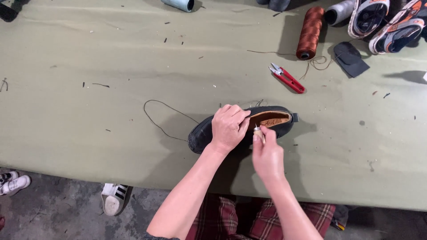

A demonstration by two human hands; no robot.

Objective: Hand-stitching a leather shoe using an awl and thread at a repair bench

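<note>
A black leather shoe (pixel 275 118) with a tan insole lies on its side on the green cloth table (pixel 89 111), toe pointing left. My left hand (pixel 227 126) clamps over the shoe's middle and holds it down. My right hand (pixel 267 155) pinches a small wooden-handled tool (pixel 258 132) against the near side of the shoe, beside the opening. A dark thread (pixel 155 116) loops away from the shoe to the left across the cloth.
Red thread snips (pixel 288 79) lie behind the shoe. A rust-brown thread spool (pixel 310 32), a grey spool (pixel 339 12) and a pale blue spool (pixel 180 4) stand at the back. Sneakers (pixel 387 22) and a dark patch (pixel 350 58) sit far right. Shoes (pixel 113 198) lie on the floor.
</note>
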